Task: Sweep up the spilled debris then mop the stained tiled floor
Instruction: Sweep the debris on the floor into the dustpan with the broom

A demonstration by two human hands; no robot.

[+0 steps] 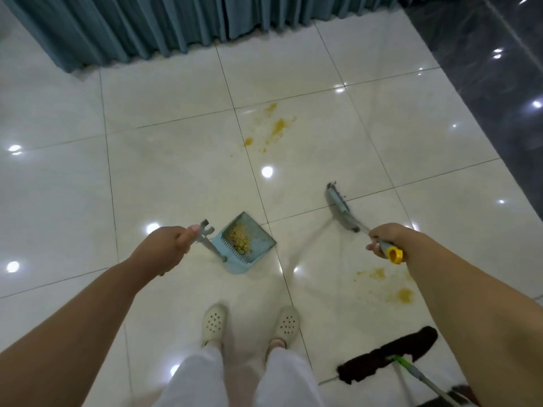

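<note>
Bright overhead light, round glare spots across glossy tiled floor (176, 160), wide-angle bending at edges — broom (342, 211) motion-blurred

Home interior; curtain (123, 27), glossy tiled floor (164, 171)

A blue dustpan (245, 242) holding yellow-green debris (241, 237) is gripped by its handle in the left hand (170, 245). A broom (342, 211) is held by its yellow-capped handle in the right hand (388, 240). Yellow stains (274, 127) are seen on the tiled floor (164, 160), and a dark mop (388, 355) lies near the white shoes (214, 321).
</note>
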